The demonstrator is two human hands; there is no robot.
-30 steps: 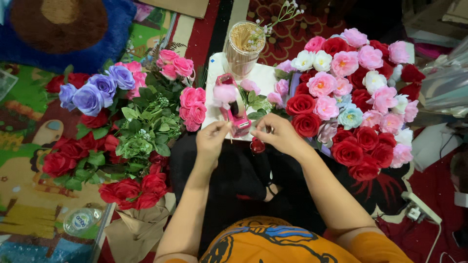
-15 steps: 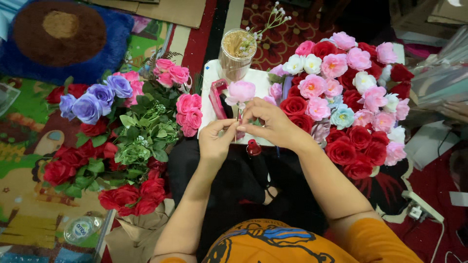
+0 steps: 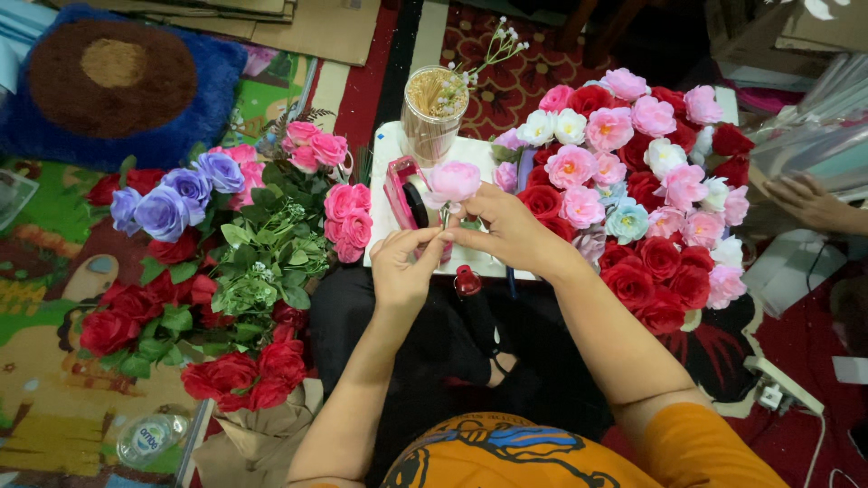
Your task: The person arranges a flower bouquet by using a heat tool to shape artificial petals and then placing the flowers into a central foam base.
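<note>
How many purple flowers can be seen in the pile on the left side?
3 purple flowers: one largest at the pile's far left, one just above it, one to the right, all near the blue cushion. Leaves may hide more.

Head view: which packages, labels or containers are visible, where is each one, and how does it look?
Plastic bottle: bottom left on the mat, lying down, clear, label white and blue.
Clear jar: top centre, upright cylinder holding thin sticks.
Cardboard sheets: top edge, flat, brown.

Even, soft overhead light; colours saturated. Centre sharp, corners slightly stretched. Dark lap area holds little detail.
</note>
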